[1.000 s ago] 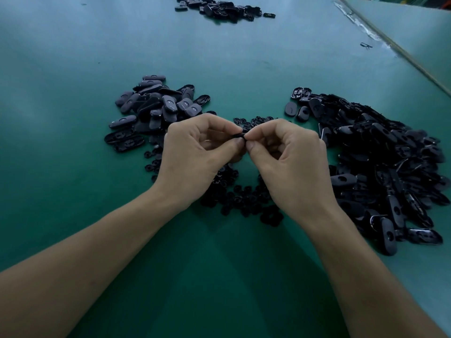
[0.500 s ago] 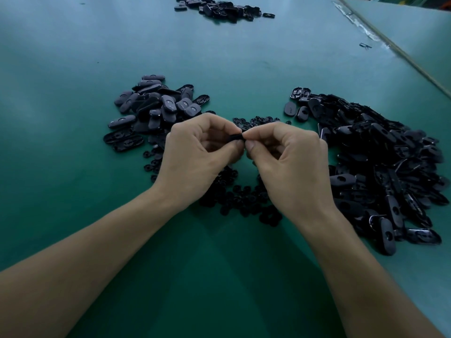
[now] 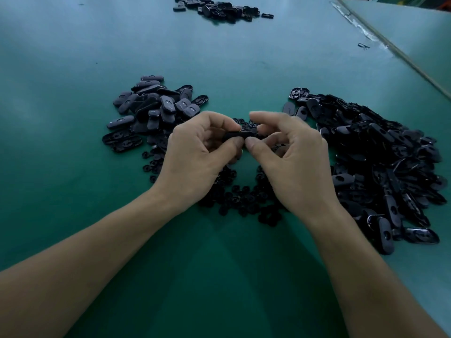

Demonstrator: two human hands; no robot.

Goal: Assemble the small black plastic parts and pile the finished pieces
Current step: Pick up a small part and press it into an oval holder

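- The left hand [image 3: 195, 157] pinches a long black piece [image 3: 240, 135] between thumb and curled fingers, held above the table [image 3: 61, 167] at the middle of the view.
- The right hand [image 3: 292, 162] closes thumb and a curled finger on the piece's right end, with the index finger lifted clear. Whether an insert is already seated cannot be told.
- Judged from this, one piece is mid-assembly or just about finished, and not yet dropped on a pile.
- At 10 o'clock from the hands lies the left pile [image 3: 153, 106], mostly smooth side up. It looks like the finished stock and is the smaller heap.
- At 3 o'clock the right pile [image 3: 378, 162] is much bigger, with many pieces lying hollow side up, so most of the work probably remains.
- Small round parts [image 3: 244, 198] lie at 6 o'clock, partly under the hands.
- A far pile [image 3: 219, 8] sits at 12 o'clock, and its role is unclear.
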